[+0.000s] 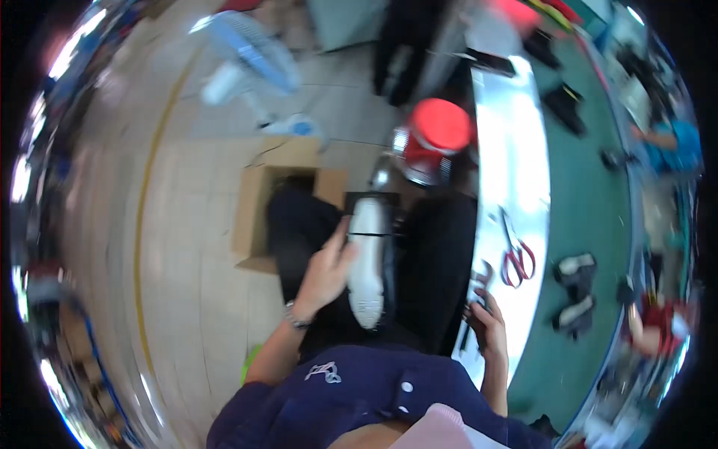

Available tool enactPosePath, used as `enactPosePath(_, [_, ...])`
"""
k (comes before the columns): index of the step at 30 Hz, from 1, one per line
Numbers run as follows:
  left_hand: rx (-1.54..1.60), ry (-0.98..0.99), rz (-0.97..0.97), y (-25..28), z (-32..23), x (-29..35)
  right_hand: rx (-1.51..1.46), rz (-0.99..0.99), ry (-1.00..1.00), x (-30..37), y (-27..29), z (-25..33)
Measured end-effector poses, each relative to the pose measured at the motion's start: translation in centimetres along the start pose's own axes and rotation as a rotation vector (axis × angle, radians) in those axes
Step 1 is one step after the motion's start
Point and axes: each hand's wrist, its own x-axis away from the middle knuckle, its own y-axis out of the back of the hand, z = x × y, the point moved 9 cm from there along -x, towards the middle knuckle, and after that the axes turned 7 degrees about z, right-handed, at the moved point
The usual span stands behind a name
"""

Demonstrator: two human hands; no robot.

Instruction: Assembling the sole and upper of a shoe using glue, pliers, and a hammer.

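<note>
Leftmost, a white standing fan (250,56) sits on the tiled floor (179,247), and nearer the person an open cardboard box (258,217) stands beside their dark-trousered knees. Next comes the left hand (327,275), a watch at its wrist, closed around the side of a white shoe sole (368,262) that lies lengthwise over the lap, toe end toward the body; the fingers wrap its left edge, so this hand is plainly holding it. Above the sole stands a round stool or drum with a red top (441,127). Further right, the right hand (486,325) rests at the near edge of the shiny metal-topped workbench (508,150), curled around a slim dark tool (470,333) whose exact kind is too blurred to tell; the grip looks narrow and closed. On the bench lie red-handled scissors (516,258), and on the green surface beyond them two dark shoe pieces with white parts (574,292).

Judging by how things lie, the work seems to be at an early or middle stage: the sole is in hand and off the bench, a tool is taken up, yet tool and sole are well apart, so nothing shows being done to the sole itself, and whether it has already been trimmed or treated cannot be told from this blurred view
</note>
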Motion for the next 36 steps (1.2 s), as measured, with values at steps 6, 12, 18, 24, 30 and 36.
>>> enactPosePath(6, [0.28, 0.044, 0.164, -2.8, 0.8, 1.3, 0.179, 0.257, -0.036, 4.0, -5.3, 3.2])
enactPosePath(12, [0.184, -0.175, 0.049, -1.0, -1.0, -3.5, 0.264, 0.601, -0.078, 2.8, -14.5, 6.8])
enactPosePath(18, [0.291, -0.187, 0.039, -2.5, -1.6, -4.2, 0.332, 0.751, -0.228, 1.3, -20.0, 7.4])
enactPosePath(24, [0.161, -0.212, -0.014, -1.7, -2.6, -4.4, 0.509, 0.659, -0.219, -0.3, -20.2, 7.4])
enactPosePath(30, [0.182, -0.211, -0.016, -2.0, -2.7, -4.5, 0.789, 0.634, 0.108, -0.3, -20.1, 6.7])
enactPosePath(36, [-0.076, -0.407, -0.237, 0.2, -5.1, -2.7, 0.863, 0.58, 0.211, -0.3, -20.0, 7.0])
